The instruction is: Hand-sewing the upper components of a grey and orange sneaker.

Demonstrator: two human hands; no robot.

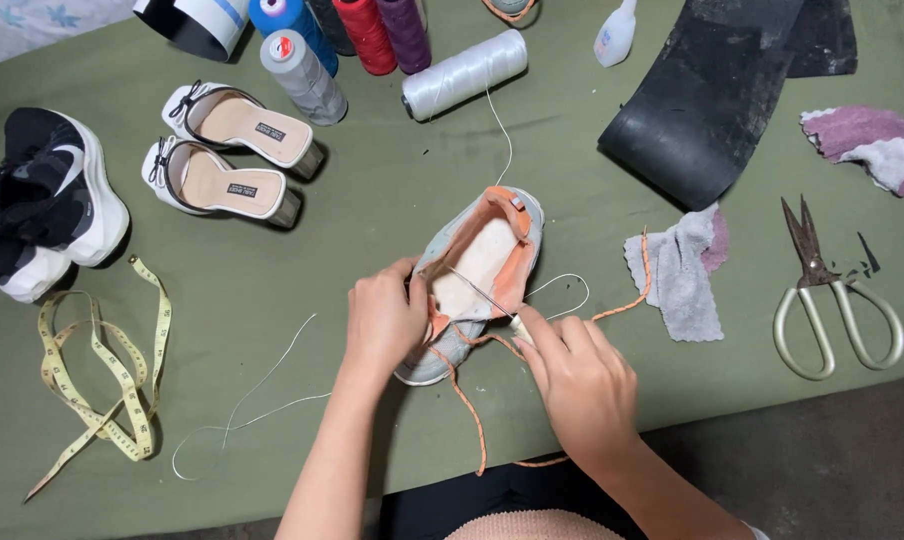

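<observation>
At the middle of the green desk [372,200], a small grey shoe [477,270] with an orange lining lies on its side, its opening turned up toward the camera. The left hand [384,318] grips the shoe's near edge, fingers curled and pressed together around the collar. The right hand [577,375] is closed in a pinch on the pale handle of a thin metal awl [482,295], whose shaft runs into the shoe's opening across the white insole. An orange lace [467,405] trails from the shoe toward the desk's front edge, and another stretch of it curves off to the right beside a grey cloth [677,275]. A white thread [502,125] runs from the shoe up to a white spool [464,73] lying on its side; more loose thread lies on the desk to the left of the arms.

Behind the spool stand thread cones in grey [302,75], blue, red and purple. To the left sit a pair of white heeled slippers [227,150], with a black and white sneaker [57,195] farther left and a yellow measuring tape [107,380] coiled loosely nearer the front. On the right, well apart from the hands, lie scissors [832,300] with pale looped handles, a curled black rubber sheet [707,100], a purple and white rag [872,148] and a small white bottle [615,33].
</observation>
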